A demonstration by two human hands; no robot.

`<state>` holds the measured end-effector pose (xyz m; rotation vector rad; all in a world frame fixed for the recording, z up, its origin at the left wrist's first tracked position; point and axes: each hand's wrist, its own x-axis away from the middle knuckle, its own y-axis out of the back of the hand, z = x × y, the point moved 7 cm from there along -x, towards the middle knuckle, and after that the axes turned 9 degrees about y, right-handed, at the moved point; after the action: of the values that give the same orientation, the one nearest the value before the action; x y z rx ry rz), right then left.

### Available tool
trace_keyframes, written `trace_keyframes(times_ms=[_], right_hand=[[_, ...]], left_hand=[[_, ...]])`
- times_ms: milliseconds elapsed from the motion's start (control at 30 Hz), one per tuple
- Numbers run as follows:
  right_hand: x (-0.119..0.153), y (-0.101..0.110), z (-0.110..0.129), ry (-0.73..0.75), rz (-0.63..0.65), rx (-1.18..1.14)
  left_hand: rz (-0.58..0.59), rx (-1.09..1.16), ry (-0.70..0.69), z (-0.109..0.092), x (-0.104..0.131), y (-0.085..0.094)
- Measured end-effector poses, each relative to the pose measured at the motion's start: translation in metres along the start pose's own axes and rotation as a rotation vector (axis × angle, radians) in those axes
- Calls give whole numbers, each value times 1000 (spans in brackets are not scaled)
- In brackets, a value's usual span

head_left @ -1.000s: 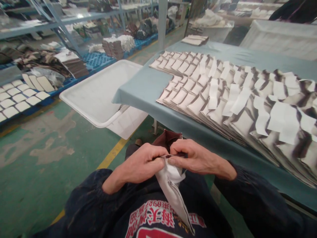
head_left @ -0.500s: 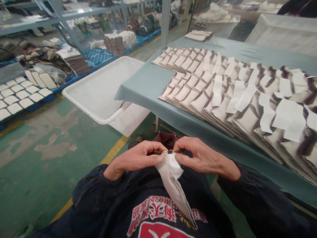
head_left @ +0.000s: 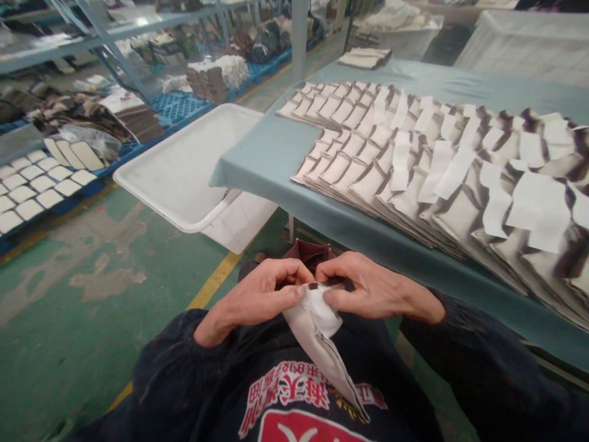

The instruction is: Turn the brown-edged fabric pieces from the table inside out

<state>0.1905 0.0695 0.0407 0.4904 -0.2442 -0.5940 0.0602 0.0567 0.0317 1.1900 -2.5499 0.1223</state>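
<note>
A pale fabric piece with a dark edge point(head_left: 317, 351) hangs down in front of my apron, pinched at its top by both hands. My left hand point(head_left: 264, 293) grips its upper left corner between thumb and fingers. On the other side my right hand point(head_left: 368, 285) is closed on the upper right edge, thumb on top. A bright white flap point(head_left: 321, 313) folds over between the two thumbs. Just beyond the hands, a dark red-brown open container point(head_left: 309, 250) shows in part. The fingertips behind the fabric are hidden.
A table with a blue-green cover point(head_left: 267, 153) bears overlapping rows of pale fabric pieces point(head_left: 354, 175), with white strips point(head_left: 442, 169) on some. A white plastic tub point(head_left: 170, 184) stands at the table's left corner. Blue pallets point(head_left: 179, 107) with stacked goods line the far left.
Both hands keep hold of the fabric piece and have shifted only slightly, the right one a little towards the left. The view has moved a bit.
</note>
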Motion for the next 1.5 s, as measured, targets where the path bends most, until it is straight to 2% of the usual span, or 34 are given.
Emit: trace_keyframes(times_ms=[200, 333, 567, 667, 900, 1033, 1200, 1300, 1400, 1500], right_hand=[[2, -1, -7, -55, 11, -33], [1, -2, -6, -54, -3, 3], [-2, -1, 0, -56, 15, 96], [-4, -1, -1, -56, -1, 133], [-7, -8, -9, -65, 1, 4], [-7, -17, -18, -101, -27, -170], [-7, -35, -21, -126, 4, -469], [-4, -38, -18, -102, 11, -606], [-2, -38, -15, -56, -61, -701], [-2, -46, -20, -111, -170, -812]], left_hand=[[-33, 37, 13, 7, -2, -4], [-76, 0, -30, 8, 1, -5], [-216, -199, -103, -3, 9, -3], [-283, -277, -91, -6, 12, -4], [-320, -446, -118, -15, 19, -8], [-385, -618, -224, -13, 25, -10], [-422, -766, -503, -8, 34, -20], [-460, -852, -621, -5, 39, -24], [-488, -884, -689, -2, 43, -27], [-527, -864, -750, 0, 46, -28]])
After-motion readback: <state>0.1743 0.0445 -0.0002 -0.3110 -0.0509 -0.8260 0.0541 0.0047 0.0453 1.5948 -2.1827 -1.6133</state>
